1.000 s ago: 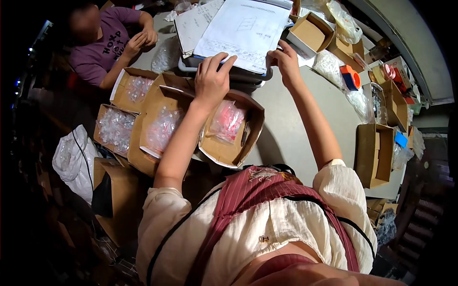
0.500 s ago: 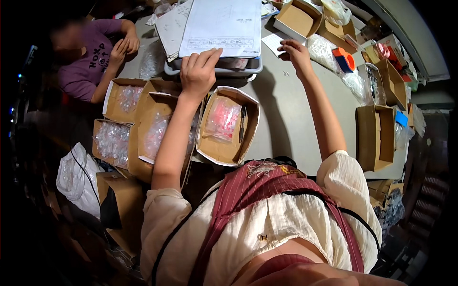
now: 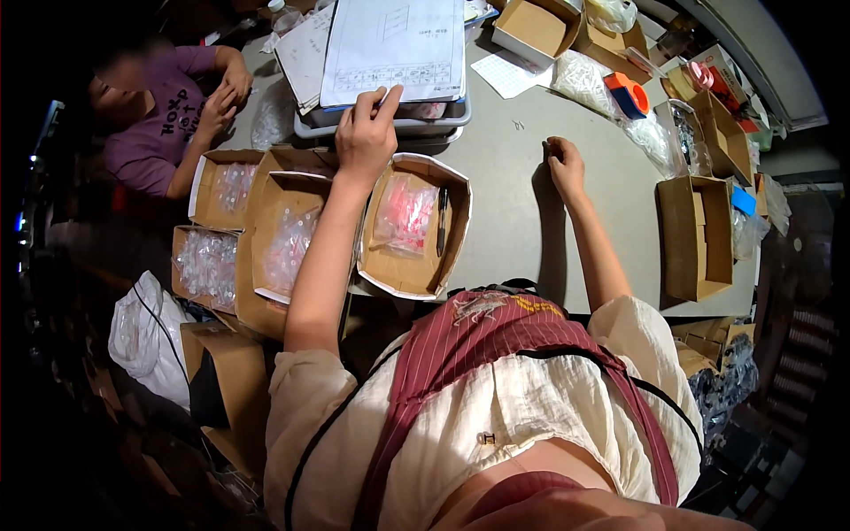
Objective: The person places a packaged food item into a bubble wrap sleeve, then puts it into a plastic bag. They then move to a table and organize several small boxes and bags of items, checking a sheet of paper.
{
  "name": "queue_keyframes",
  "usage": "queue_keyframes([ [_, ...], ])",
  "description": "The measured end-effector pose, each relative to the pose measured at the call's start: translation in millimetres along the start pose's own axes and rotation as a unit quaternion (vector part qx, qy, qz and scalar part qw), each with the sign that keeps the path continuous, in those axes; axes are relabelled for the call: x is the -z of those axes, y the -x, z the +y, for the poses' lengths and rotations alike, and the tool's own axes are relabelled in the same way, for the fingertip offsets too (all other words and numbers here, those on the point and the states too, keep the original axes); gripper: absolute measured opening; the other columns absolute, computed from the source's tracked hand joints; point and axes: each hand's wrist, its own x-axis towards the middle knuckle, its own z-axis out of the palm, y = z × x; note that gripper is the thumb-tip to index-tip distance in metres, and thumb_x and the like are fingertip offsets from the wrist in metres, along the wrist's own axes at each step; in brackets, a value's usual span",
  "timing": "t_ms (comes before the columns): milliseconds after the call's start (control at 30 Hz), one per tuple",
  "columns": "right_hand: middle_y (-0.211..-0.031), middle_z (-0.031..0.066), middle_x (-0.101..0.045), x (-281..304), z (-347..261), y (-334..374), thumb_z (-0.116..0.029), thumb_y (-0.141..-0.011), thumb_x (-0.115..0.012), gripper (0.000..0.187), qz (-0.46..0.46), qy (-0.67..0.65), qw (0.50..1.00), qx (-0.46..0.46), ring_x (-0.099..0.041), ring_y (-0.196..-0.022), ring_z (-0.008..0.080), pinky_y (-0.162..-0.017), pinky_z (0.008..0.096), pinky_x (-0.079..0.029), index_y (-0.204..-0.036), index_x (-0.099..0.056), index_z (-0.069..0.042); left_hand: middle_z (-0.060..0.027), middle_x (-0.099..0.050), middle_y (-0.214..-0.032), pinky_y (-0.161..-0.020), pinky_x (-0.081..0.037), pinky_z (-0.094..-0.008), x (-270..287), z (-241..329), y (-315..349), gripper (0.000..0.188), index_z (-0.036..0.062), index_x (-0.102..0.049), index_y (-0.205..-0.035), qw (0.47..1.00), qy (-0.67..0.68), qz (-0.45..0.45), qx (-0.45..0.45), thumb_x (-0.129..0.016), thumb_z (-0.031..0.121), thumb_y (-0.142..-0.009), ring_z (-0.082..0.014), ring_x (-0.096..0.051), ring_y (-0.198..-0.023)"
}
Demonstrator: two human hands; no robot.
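Papers (image 3: 390,49) on far tray (image 3: 314,132), left hand (image 3: 366,140) at their near edge.
Its half-extended fingers perhaps steadied the papers; the right hand (image 3: 566,170) curled loosely over the table (image 3: 500,212). Whether either gripped anything could not be told.

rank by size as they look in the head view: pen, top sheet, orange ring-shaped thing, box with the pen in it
Largest to smallest, by area covered:
1. Top sheet and box: too alike to rank surely
2. Orange ring-shaped thing
3. Pen

Left fingers (image 3: 388,103) extended, right fingers (image 3: 557,150) curled
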Motion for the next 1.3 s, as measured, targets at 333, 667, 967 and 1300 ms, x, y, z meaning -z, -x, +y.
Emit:
queue_keyframes([
  [333, -0.104, 0.0138, -0.063, -10, -11, 18, 0.002, -0.078, -0.058, 0.037, 0.047, 0.165, 0.971, 0.167, -0.061, -0.097, 0.0316, -0.089, 0.0406, -0.05, -0.112, -0.068, -0.006, -0.0054, -0.063, -0.111, -0.077, -0.055, -0.0355, 2, 7, 6, 0.055, 0.0241, -0.07, -0.127, 0.998, -0.028, -0.044, 0.028, -0.062, -0.005, -0.082, -0.0242, -0.065, -0.086],
  [667, -0.106, 0.0106, -0.063, -10, -10, 24, -0.001, -0.078, -0.06, 0.034, 0.05, 0.144, 0.974, 0.166, -0.058, -0.101, 0.0319, -0.091, 0.042, -0.047, -0.11, -0.069, -0.01, -0.0074, -0.062, -0.109, -0.078, -0.055, -0.0393, -5, 8, 8, 0.053, 0.0222, -0.071, -0.124, 0.998, -0.029, -0.044, 0.035, -0.06, -0.007, -0.081, -0.0285, -0.065, -0.087],
  [967, -0.106, 0.01, -0.063, -10, -6, 21, 0.001, -0.077, -0.059, 0.035, 0.054, 0.12, 0.978, 0.16, -0.058, -0.101, 0.0315, -0.092, 0.0424, -0.048, -0.108, -0.069, -0.011, -0.009, -0.06, -0.111, -0.081, -0.055, -0.0387, -6, 8, 9, 0.052, 0.0188, -0.069, -0.126, 0.998, -0.02, -0.045, 0.038, -0.059, -0.007, -0.082, -0.0279, -0.065, -0.091],
  [1300, -0.104, 0.0105, -0.064, -9, -6, 21, 0.001, -0.077, -0.058, 0.034, 0.059, 0.107, 0.979, 0.164, -0.059, -0.097, 0.0315, -0.089, 0.0414, -0.049, -0.106, -0.07, -0.01, -0.0096, -0.06, -0.114, -0.075, -0.057, -0.0382, -8, 12, 10, 0.051, 0.0186, -0.069, -0.125, 0.998, -0.003, -0.032, 0.057, -0.057, -0.007, -0.083, -0.029, -0.066, -0.093],
])
